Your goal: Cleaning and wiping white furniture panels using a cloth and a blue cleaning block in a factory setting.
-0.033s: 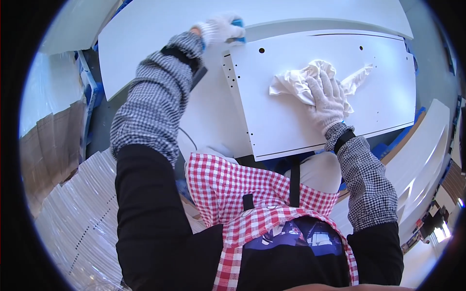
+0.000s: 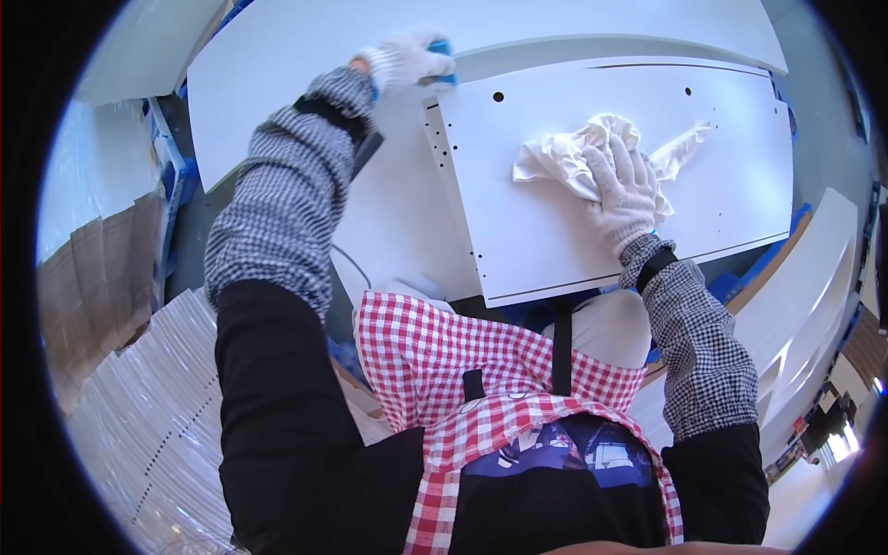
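Note:
A white panel [image 2: 555, 222] with small dark holes lies in front of me. On it rests a crumpled white cloth [image 2: 564, 162]. My right hand [image 2: 624, 190], in a white knit glove, lies flat over the cloth with its fingers stretched out. Beyond the panel's far left corner is my left hand [image 2: 407, 60], gloved too and slightly blurred. Its fingers are closed around a small blue object [image 2: 440, 46], which shows on both sides of them; its kind is not clear.
Another long white board [image 2: 277, 92] extends behind and left of the panel. Plastic-wrapped stacked sheets [image 2: 139, 416] stand at lower left, near brown cardboard [image 2: 102, 287]. More white boards [image 2: 805, 296] are at right. A thin dark cable [image 2: 353, 264] hangs below my left forearm.
My left hand has shifted a little to the left with the blue object, and the forearm has moved with it. My right hand and the cloth stay in place.

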The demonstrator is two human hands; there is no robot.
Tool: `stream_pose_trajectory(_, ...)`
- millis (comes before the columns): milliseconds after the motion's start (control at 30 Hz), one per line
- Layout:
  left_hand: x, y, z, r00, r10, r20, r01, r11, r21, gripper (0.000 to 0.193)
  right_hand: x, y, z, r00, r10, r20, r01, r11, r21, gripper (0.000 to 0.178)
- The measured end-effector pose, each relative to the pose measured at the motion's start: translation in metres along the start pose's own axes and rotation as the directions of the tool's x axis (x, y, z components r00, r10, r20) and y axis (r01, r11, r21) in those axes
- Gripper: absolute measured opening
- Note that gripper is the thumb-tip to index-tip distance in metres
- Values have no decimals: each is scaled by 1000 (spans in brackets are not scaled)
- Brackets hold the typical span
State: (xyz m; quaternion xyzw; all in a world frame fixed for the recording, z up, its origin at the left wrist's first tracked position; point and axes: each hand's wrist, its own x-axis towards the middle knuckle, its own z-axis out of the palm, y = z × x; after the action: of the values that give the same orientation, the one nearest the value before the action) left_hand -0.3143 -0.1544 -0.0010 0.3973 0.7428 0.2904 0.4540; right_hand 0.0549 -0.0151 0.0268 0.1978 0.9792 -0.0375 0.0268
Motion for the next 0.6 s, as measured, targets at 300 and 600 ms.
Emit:
stream_pose_trajectory(300, -42, -31, -13, 971, -92, -223, 110, 991, 71, 38, 0, 2, 0, 1000, -20, 5, 20, 1000, 4, 63)
stream_pose_trajectory(600, 17, 18, 18, 989, 93, -116, -68, 977, 200, 46, 2, -3, -2, 1000, -13, 22, 12, 1000, 13, 62)
